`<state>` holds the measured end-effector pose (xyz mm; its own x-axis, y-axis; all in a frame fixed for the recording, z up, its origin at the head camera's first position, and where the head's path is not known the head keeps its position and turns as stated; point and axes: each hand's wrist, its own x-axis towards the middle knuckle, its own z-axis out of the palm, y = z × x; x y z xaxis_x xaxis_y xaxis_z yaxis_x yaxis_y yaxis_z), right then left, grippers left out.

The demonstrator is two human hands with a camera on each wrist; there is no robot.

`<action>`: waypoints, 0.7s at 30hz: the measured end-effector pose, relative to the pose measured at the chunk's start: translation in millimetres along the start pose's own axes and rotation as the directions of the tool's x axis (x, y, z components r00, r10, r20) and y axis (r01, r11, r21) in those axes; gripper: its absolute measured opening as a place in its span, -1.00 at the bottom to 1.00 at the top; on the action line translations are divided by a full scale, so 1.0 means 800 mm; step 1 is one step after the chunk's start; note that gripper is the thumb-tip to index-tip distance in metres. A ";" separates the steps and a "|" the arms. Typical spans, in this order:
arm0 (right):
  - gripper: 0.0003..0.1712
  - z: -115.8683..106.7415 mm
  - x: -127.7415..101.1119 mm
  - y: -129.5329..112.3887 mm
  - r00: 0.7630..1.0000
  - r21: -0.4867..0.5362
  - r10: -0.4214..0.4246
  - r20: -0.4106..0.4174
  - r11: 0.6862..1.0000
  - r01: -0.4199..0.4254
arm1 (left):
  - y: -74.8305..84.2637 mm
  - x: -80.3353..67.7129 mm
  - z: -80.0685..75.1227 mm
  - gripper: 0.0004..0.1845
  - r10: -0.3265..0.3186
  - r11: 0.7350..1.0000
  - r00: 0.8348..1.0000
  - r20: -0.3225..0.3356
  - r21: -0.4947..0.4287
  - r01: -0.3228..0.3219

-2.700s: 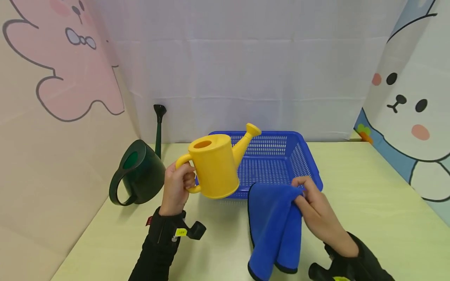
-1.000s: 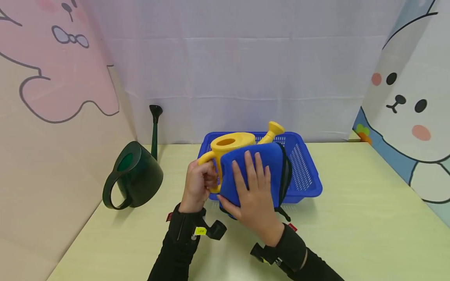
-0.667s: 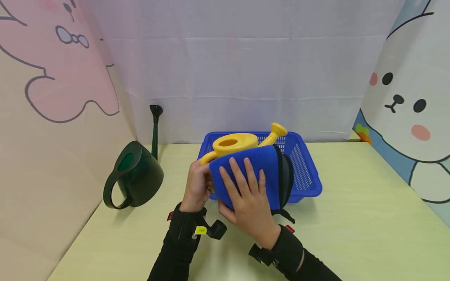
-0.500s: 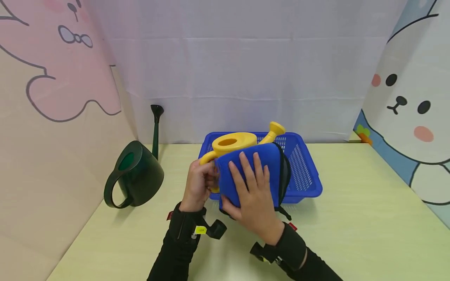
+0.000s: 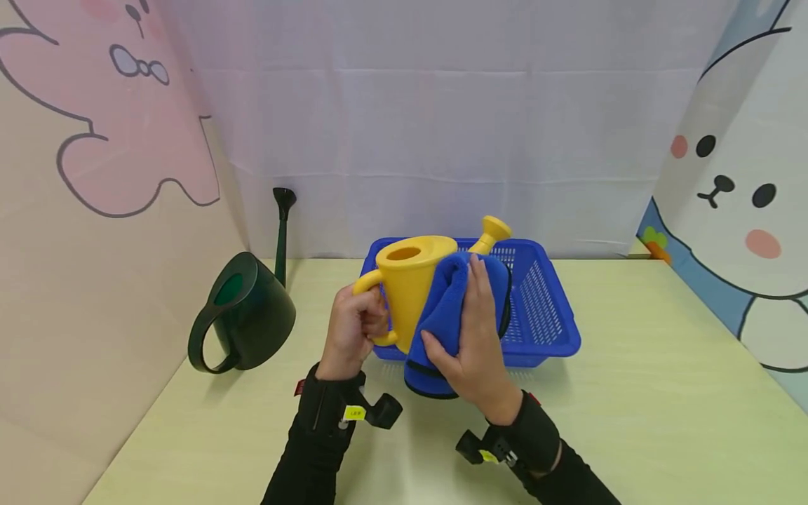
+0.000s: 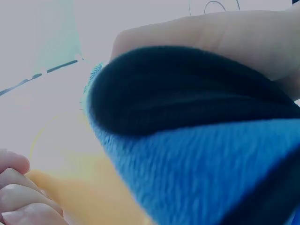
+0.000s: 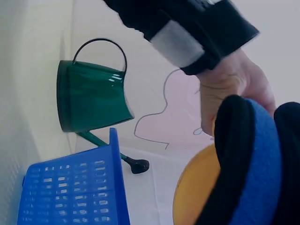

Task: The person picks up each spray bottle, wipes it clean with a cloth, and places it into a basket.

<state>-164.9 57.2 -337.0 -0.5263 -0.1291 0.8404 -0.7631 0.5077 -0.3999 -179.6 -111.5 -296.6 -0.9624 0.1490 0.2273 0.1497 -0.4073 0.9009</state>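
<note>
My left hand (image 5: 355, 330) grips the handle of a yellow watering can (image 5: 407, 287), held raised and upright in front of the basket, spout to the right. A blue cloth (image 5: 442, 319) with black edging lies folded against the can's right side. My right hand (image 5: 476, 354) presses it there, its fingers mostly straight and the thumb apart. In the left wrist view the cloth (image 6: 183, 173) hides much of the can, below the right hand (image 6: 211, 42). The right wrist view shows the left hand (image 7: 234, 84) behind the cloth's edge (image 7: 262, 159).
A blue slotted basket (image 5: 552, 337) stands on the pale table (image 5: 650, 393) behind the yellow can. To the left is a dark green watering can (image 5: 255, 315) with a long spout. A white curtain (image 5: 404, 126) closes off the back, with cartoon-printed cloths at both sides.
From hanging beside the can, the cloth came up against its front under my flat right hand. It has since shifted to the can's right side and bunched. The left hand keeps its grip.
</note>
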 end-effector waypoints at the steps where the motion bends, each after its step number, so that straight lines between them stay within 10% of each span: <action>1: -0.06 0.002 -0.001 -0.001 1.000 -0.042 -0.013 -0.011 0.999 0.012 | 0.000 0.000 0.000 -0.71 -0.001 1.000 1.000 -0.003 0.005 0.001; 15: -0.27 0.031 -0.023 -0.017 0.951 -0.527 -0.307 0.042 0.801 0.282 | -0.004 0.001 0.011 -0.79 -0.060 0.997 0.997 -0.054 0.049 0.063; 21: -0.29 0.027 -0.019 -0.015 0.969 -0.451 -0.246 0.000 0.865 0.220 | -0.003 0.002 0.012 -0.73 -0.066 0.997 0.997 -0.046 0.042 0.068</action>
<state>-156.1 34.9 -352.7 -0.3227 -0.2501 0.9129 -0.6069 0.7948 0.0032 -178.9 -101.9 -294.8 -0.9795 0.1342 0.1504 0.0935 -0.3584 0.9289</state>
